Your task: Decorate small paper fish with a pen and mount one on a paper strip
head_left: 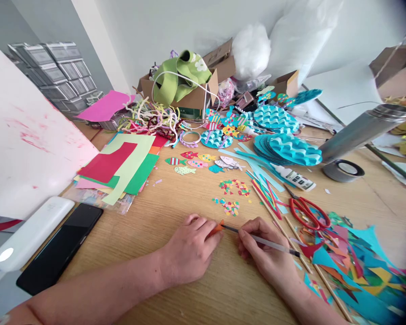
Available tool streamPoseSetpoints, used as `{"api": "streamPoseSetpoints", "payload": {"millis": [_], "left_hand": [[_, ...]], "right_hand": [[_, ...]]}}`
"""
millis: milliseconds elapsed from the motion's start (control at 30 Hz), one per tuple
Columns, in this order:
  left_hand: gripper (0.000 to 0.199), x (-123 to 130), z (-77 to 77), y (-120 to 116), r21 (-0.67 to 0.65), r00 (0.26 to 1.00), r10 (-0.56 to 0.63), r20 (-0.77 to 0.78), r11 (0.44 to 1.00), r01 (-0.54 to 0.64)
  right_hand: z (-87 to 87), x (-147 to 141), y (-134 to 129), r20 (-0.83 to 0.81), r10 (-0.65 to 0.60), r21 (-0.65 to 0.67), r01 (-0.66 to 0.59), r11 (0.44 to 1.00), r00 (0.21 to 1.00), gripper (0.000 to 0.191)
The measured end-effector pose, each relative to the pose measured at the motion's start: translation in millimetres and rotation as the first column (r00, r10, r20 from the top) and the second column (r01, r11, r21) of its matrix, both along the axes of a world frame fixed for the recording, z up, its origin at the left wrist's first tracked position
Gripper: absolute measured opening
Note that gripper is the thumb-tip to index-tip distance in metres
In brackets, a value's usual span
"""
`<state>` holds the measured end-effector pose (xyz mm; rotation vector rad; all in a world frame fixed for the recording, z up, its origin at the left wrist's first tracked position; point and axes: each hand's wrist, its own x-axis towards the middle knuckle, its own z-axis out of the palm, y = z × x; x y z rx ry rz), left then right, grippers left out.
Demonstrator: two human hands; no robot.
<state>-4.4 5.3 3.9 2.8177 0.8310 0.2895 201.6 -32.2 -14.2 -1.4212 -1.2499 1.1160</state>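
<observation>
My left hand [191,246] rests on the wooden table with its fingers curled. It holds a small orange paper piece [217,229] down, and most of that piece is hidden under the fingers. In my right hand [265,250] is a slim pen [274,243] with a clear barrel and dark ends, its tip touching or very near the orange paper. Beyond both hands lie small paper dots and triangles [235,186]. Farther back, several decorated paper fish [198,164] are spread flat.
Red-handled scissors [309,212], a glue bottle [296,177] and paper scraps [352,257] lie right. Thin wooden sticks [328,284] run beside my right hand. A steel flask [362,131] stands tilted in view. Coloured sheets [122,167], a phone [61,248] and a white power bank [30,234] are left.
</observation>
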Motion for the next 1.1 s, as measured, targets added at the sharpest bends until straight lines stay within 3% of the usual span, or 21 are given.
{"api": "streamPoseSetpoints", "payload": {"millis": [1100], "left_hand": [[0.033,0.7,-0.6,0.4,0.007,1.000,0.004,-0.001,1.000,-0.004]], "right_hand": [[-2.6,1.1,1.4,0.052,0.027,-0.059,-0.024,0.998,0.998,0.030]]}}
